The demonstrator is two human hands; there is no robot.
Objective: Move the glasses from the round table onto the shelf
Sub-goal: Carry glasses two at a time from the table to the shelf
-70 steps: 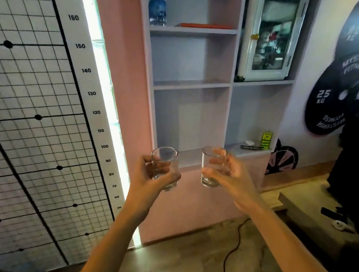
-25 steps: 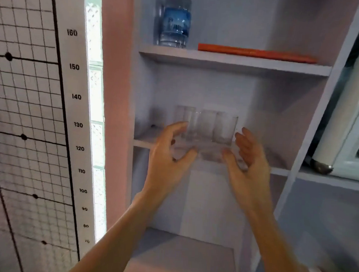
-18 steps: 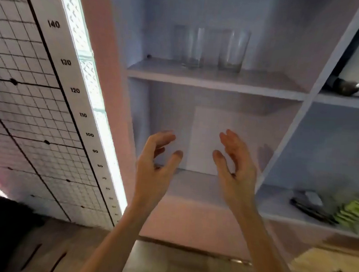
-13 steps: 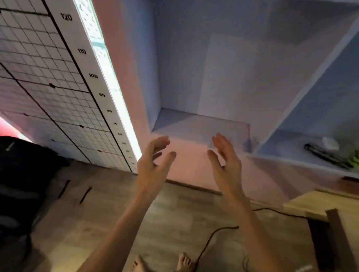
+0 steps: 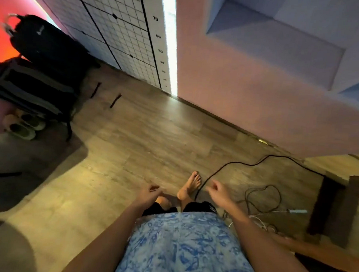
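Note:
I am looking down at the floor. My left hand [image 5: 148, 194] hangs low in front of my body, fingers loosely curled, with nothing in it. My right hand [image 5: 218, 193] is at the same height to the right, also loosely curled and holding nothing. Only the lowest compartment of the shelf [image 5: 274, 40] shows, at the top right. No glasses and no round table are in view.
Black bags [image 5: 40, 64] and a pair of shoes [image 5: 23, 125] lie at the left by the gridded height-chart wall [image 5: 118, 22]. A black cable [image 5: 235, 162] and white cords trail over the wooden floor near my bare foot [image 5: 189, 186]. A raised wooden step [image 5: 338, 200] sits at the right.
Both hands let go of the glasses on the middle shelf and dropped to waist height. The view swung down from the shelf to the floor, so the glasses left the frame.

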